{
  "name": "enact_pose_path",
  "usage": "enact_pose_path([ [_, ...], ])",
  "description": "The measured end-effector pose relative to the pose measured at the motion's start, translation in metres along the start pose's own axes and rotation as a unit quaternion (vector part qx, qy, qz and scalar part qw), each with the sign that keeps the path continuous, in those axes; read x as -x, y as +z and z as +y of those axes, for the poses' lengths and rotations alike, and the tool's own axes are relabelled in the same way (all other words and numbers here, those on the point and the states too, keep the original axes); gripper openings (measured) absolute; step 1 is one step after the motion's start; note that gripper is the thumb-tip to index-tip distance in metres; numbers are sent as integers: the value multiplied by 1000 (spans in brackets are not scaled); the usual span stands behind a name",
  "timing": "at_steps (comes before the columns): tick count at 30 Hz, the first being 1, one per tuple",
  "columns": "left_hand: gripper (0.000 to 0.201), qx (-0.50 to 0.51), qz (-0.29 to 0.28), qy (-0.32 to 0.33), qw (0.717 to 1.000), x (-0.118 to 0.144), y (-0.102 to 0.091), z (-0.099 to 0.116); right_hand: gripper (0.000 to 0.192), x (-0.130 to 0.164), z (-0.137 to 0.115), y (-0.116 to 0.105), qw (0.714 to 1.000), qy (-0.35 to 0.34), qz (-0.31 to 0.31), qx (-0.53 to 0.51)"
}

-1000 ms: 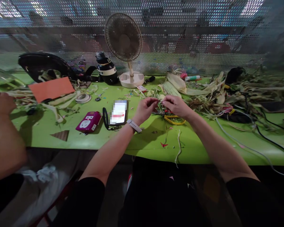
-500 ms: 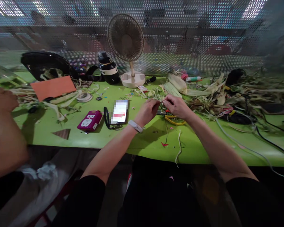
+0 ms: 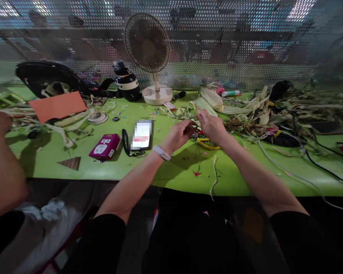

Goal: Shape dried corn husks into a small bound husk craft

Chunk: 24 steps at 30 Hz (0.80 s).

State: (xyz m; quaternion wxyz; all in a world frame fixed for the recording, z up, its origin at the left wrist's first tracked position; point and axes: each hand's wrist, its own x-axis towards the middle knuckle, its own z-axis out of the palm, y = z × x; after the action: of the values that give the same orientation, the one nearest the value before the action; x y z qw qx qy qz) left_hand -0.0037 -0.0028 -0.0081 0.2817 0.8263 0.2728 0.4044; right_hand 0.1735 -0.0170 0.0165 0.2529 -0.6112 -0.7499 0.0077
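Note:
My left hand (image 3: 177,136), with a pale band (image 3: 161,153) on its wrist, is over the green table (image 3: 171,175). Its fingers are curled towards the thumb; anything between them is too small to make out. Facing it, my right hand (image 3: 213,126) has thumb and fingertips pinched together, and what they hold cannot be told. Below the hands lie what look like scissors with a yellow handle (image 3: 207,144), partly hidden. Pale dried husks (image 3: 211,99) and green scraps (image 3: 185,111) lie just beyond my fingers. A thin pale strip (image 3: 215,175) is nearer the front edge.
A fan (image 3: 157,94) and dark bottle (image 3: 127,85) stand at the back. To the left are a phone (image 3: 141,135), purple box (image 3: 105,147) and orange card (image 3: 58,106). Plant stalks and a cable (image 3: 288,167) cover the right. A person's arm (image 3: 5,163) rests at far left.
My fingertips have drawn slightly apart, the right hand's pinch rising a little above the left fingers. The whole view has shifted slightly; the table items appear otherwise unmoved.

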Motion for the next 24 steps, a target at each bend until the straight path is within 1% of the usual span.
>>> enact_pose_path([
  [2,22,-27,11,23,999,1,0,1,35,0,0,0,1000,-5,3,-6],
  [5,22,-83,19,55,995,2,0,1,36,0,0,2,1000,-1,3,-6],
  [8,22,-120,6,48,992,2,0,2,35,0,0,4,1000,-11,4,-2],
  [10,19,-102,3,20,995,1,2,3,35,-1,1,6,1000,-23,0,-1],
  [11,17,-72,-1,-9,997,1,3,4,35,-1,1,6,1000,-28,-4,1],
  [13,12,32,-22,-100,994,-1,4,5,35,-1,2,8,999,-37,-13,6],
  [14,9,100,-39,-156,982,-1,4,6,34,-1,3,9,999,-43,-17,6],
  [15,6,174,-58,-211,960,-2,4,6,33,-1,4,10,999,-50,-18,0],
  [16,3,246,-75,-259,931,-3,3,7,33,-1,4,10,998,-56,-14,-13],
  [18,4,367,-91,-321,868,-5,0,8,32,-1,5,11,996,-67,11,-58],
  [20,7,452,-76,-351,817,-6,-3,9,31,-1,6,9,988,-69,68,-124],
  [21,9,483,-61,-358,797,-6,-4,9,31,-1,6,6,980,-66,104,-156],
  [23,11,523,-29,-366,769,-8,-6,8,30,0,4,-2,962,-45,173,-207],
  [24,12,536,-14,-367,760,-8,-6,8,29,1,3,-6,955,-31,189,-226],
])
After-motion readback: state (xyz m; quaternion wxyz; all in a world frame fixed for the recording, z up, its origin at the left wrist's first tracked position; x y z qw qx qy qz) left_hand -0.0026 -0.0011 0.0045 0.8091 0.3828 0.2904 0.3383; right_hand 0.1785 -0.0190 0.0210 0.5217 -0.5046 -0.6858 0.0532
